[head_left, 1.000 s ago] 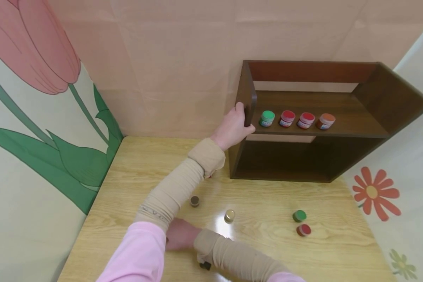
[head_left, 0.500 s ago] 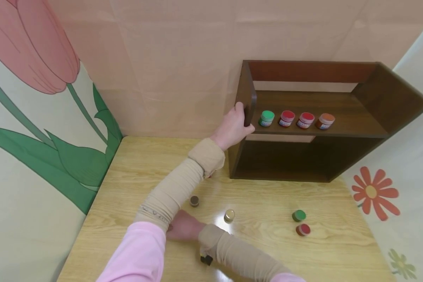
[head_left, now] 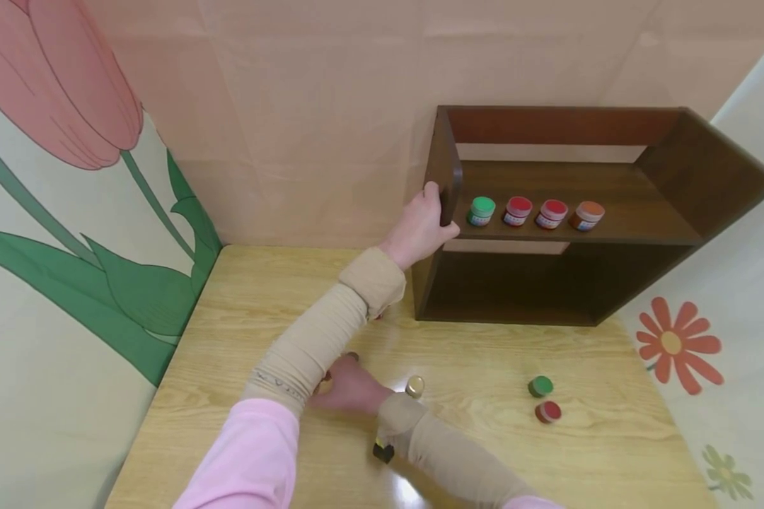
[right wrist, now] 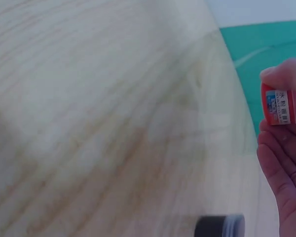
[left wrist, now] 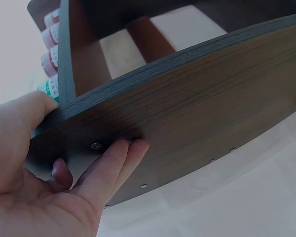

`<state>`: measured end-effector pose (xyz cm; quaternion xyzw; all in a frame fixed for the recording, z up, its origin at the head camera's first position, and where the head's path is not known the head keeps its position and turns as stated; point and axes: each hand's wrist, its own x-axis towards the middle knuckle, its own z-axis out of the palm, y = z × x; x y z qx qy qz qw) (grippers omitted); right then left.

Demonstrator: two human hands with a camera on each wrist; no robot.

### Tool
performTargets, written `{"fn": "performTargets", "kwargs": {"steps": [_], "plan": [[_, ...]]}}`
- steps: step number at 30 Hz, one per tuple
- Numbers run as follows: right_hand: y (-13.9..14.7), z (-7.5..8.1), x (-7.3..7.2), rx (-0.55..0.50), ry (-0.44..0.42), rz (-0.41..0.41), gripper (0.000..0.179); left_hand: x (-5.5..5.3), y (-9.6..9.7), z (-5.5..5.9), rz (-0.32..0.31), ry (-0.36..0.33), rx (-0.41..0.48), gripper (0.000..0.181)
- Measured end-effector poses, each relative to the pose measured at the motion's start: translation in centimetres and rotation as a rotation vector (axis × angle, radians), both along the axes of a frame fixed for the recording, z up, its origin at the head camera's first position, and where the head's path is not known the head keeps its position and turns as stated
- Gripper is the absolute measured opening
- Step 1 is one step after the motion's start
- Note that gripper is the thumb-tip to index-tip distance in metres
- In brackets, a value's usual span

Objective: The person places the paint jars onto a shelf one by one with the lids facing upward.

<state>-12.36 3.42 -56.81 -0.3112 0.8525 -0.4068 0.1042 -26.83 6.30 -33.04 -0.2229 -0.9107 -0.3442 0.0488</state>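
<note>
My left hand [head_left: 418, 225] grips the left side panel of a dark brown wooden shelf [head_left: 547, 244]. In the left wrist view, the thumb lies over the panel's front edge and the fingers [left wrist: 111, 168] press on its outer face. Low over the table, my right hand [head_left: 356, 387] holds a small red paint jar [right wrist: 281, 106] with a printed label, pinched between thumb and fingers; my left forearm hides part of this in the head view. Just beyond the right hand is a dark brown jar [head_left: 353, 355], mostly covered by it.
On the shelf's upper board stand a green jar [head_left: 481, 211], two red jars [head_left: 518, 211] and an orange jar [head_left: 588, 215]. A gold-lidded jar [head_left: 414, 386], a dark green jar [head_left: 540, 386] and a dark red jar [head_left: 548, 412] are on the wooden table [head_left: 261, 283].
My right hand has moved forward and slightly right with the red paint jar, and now overlaps the dark brown jar. The left hand keeps its grip on the shelf.
</note>
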Motion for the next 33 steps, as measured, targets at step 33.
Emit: {"fn": "performTargets", "kwargs": {"steps": [33], "plan": [[7.4,2.0,-4.7,-0.283,0.028,-0.441,0.026,-0.1,-0.1,-0.1,-0.009,0.033,-0.030,0.049]]}}
